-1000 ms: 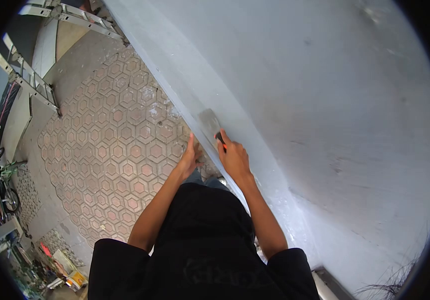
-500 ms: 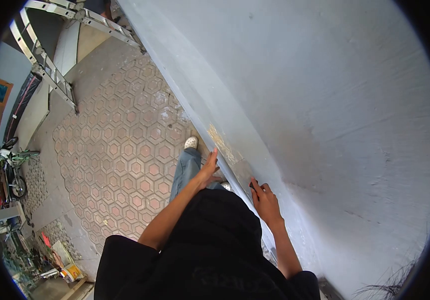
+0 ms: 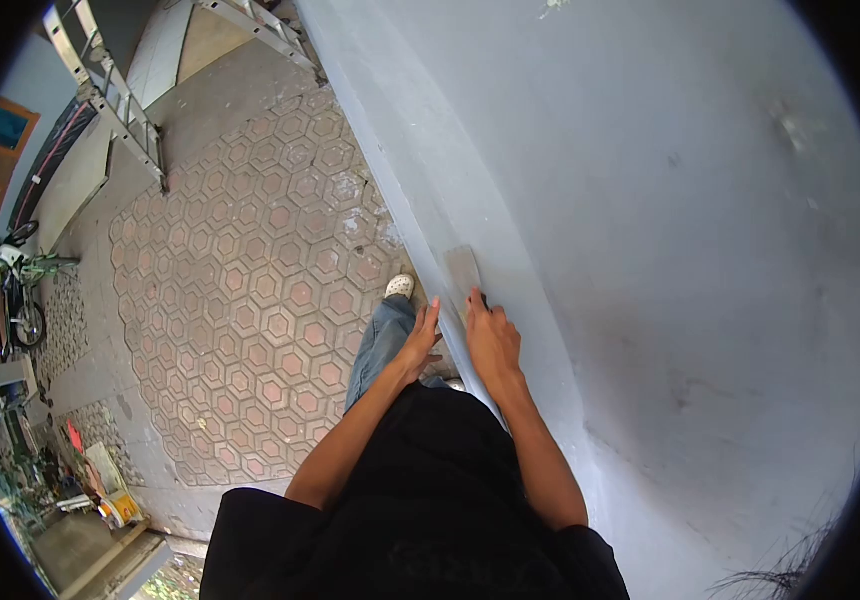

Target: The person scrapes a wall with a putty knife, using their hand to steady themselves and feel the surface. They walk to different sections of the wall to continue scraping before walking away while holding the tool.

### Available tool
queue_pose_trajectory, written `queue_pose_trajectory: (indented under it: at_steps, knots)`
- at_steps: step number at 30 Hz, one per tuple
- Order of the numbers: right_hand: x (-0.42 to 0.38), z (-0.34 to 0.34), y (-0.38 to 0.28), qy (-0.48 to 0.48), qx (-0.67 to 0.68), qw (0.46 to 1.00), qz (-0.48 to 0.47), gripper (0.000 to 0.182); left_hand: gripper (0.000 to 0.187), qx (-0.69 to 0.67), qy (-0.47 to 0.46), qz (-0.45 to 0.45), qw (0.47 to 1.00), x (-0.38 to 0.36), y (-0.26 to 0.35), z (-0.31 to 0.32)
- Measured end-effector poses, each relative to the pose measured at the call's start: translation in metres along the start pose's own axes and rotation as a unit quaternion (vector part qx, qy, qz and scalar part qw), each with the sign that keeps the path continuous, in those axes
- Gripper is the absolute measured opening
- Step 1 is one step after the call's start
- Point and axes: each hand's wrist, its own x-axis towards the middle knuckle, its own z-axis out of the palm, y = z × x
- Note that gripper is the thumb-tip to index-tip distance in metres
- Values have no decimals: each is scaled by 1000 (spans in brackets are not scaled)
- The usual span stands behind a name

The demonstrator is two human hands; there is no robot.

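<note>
While the right hand (image 3: 493,345) works at the wall (image 3: 690,250), its fingers are closed round the dark handle (image 3: 485,301) of a scraper (image 3: 463,265), with one finger stretched forward toward the blade. The scraper is on the wall's pale strip (image 3: 420,140), just inside the wall's edge (image 3: 380,165), and its blade points up along the strip, away from the person. The blade seems to lie flat on the wall, though how hard it presses I cannot tell. The left hand (image 3: 420,345) is just outside the wall's edge, its fingers loosely spread and straight, with nothing visible in them; whether the fingertips touch the wall I cannot tell. Beside the wall, below that hand, are a leg in jeans (image 3: 375,348) and a white shoe (image 3: 401,286) with dark spots. The person's black shirt (image 3: 400,520) fills the near end, close by the wall. Paving (image 3: 250,270) of hexagonal blocks runs out from the wall's edge, with whitish stains next to the wall. One ladder part (image 3: 268,30) reaches close to the wall's far end, another (image 3: 115,110) stands further off from it, and a motorbike (image 3: 25,320) is well apart from the wall, across the paving.
</note>
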Motion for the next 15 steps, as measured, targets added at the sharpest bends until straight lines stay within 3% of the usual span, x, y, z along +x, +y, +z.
queue_pose_trajectory:
  at_steps: [4,9,15]
  knots:
    - [104,-6,-53,8,-10,1000,0,37,107,-15,-12,-5,1000,26,41,-26]
    - [227,-23,-114,-23,-53,997,-46,36,107,-27,41,12,999,54,113,-68]
    - [308,-24,-152,-32,-45,996,-77,33,112,34,58,16,998,79,176,-107]
